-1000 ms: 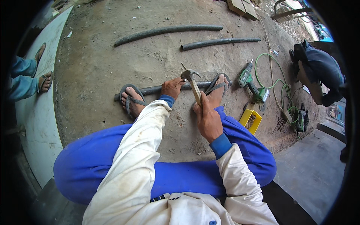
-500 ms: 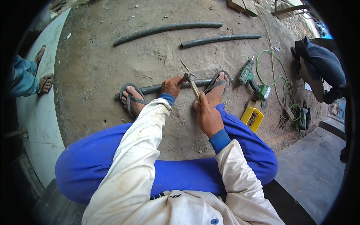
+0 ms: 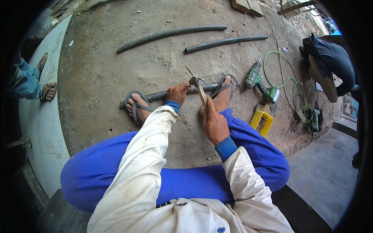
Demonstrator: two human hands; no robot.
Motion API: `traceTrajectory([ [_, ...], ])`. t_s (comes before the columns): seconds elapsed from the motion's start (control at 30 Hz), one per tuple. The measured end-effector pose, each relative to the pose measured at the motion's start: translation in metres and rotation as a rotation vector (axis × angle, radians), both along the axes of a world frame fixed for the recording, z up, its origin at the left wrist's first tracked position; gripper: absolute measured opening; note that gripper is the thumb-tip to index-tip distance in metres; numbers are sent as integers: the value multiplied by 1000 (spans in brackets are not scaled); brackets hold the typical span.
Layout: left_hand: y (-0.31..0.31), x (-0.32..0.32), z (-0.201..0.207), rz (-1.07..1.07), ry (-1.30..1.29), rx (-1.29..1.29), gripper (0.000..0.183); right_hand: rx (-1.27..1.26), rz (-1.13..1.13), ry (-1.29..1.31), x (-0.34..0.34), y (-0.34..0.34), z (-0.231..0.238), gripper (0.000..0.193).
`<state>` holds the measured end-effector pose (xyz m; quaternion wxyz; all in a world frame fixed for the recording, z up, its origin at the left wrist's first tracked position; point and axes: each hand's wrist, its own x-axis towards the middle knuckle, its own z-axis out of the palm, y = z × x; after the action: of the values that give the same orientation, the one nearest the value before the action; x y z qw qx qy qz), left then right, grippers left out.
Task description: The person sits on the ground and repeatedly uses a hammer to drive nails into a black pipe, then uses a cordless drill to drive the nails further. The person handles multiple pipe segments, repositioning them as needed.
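A dark pipe (image 3: pixel 157 95) lies across the ground under my two sandalled feet, which press on it near its ends. My left hand (image 3: pixel 178 93) rests on the pipe between the feet, its thumb and fingers pinched together; what they hold is too small to make out. In my right hand (image 3: pixel 216 123) is a hammer (image 3: pixel 201 94), gripped by its wooden handle, with the metal head just right of the left fingertips, over the pipe. Beyond the hammer head, a thin pointed rod (image 3: pixel 189 70) sticks out.
Two more dark pipes, a longer one (image 3: pixel 171 34) and a shorter one (image 3: pixel 226 43), lie farther off. On the right are a green cordless drill (image 3: pixel 256 80), a yellow box (image 3: pixel 262 123), a green cord (image 3: pixel 268 72) and a crouching person (image 3: pixel 332 64). Someone's feet (image 3: pixel 47 91) stand on a pale board at left.
The whole view has shifted slightly. Both hands, the hammer and the pipe keep nearly the same places relative to one another.
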<state>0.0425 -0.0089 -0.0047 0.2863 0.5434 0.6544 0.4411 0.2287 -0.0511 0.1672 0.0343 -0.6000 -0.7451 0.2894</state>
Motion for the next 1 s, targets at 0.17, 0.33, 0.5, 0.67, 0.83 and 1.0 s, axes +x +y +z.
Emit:
traceTrajectory([
  [0.17, 3, 0, 1, -14, 13, -7, 17, -19, 7, -52, 2, 0, -3, 53],
  [0.33, 3, 1, 10, 6, -11, -112, 17, -37, -5, -29, 0, 2, -4, 53],
  [0.5, 9, -1, 10, -20, -16, -254, 15, 39, 8, 36, -4, 9, 16, 52],
  [0.67, 8, 2, 7, 15, -128, -199, 13, 498, -43, 492, -5, 8, 26, 54],
  [0.83, 12, -1, 12, -8, -4, -293, 14, -165, -2, -188, -7, 13, 26, 51],
  [1.0, 11, 1, 10, 15, -109, -266, 15, 400, 46, 273, 1, 9, 36, 57],
])
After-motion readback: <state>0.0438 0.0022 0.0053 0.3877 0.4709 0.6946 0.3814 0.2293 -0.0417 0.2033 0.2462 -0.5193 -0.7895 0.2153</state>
